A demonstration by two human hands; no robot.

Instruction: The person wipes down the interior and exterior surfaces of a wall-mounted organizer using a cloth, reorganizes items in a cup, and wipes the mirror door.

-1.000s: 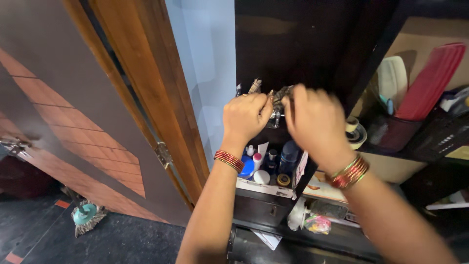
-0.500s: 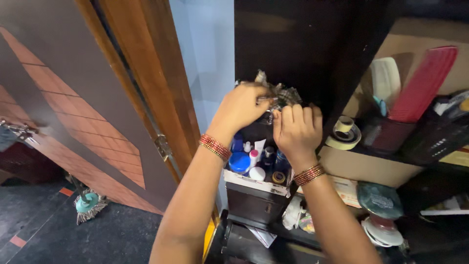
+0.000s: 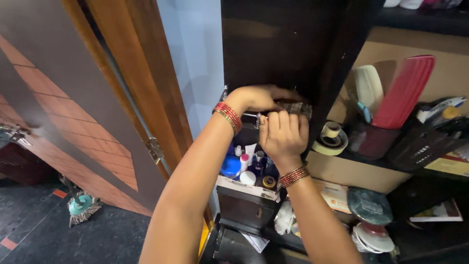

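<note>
**Both hands up at the dark cabinet**

Head view: I see the left hand [image 3: 256, 99] curled over a small checked metallic object [image 3: 293, 107] at the dark wooden cabinet's [image 3: 273, 44] lower edge. The right hand [image 3: 282, 134], fingers folded tight, pinches its near end. Below sits a tray of small bottles and jars [image 3: 246, 171]; a red comb [image 3: 403, 93] stands well right.

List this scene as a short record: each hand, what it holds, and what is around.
left hand: reaches over a metal bunch at the dark cabinet's edge, fingers on it
right hand: closed fist just below, gripping a small metal piece
metal bunch: partly hidden; kind unclear
bangles: red, on both wrists
bottles: small, crowded in a tray below the hands
comb: red, upright in a dark holder on the right shelf
tape rolls: on the shelf edge
door: brown, open at left
</note>
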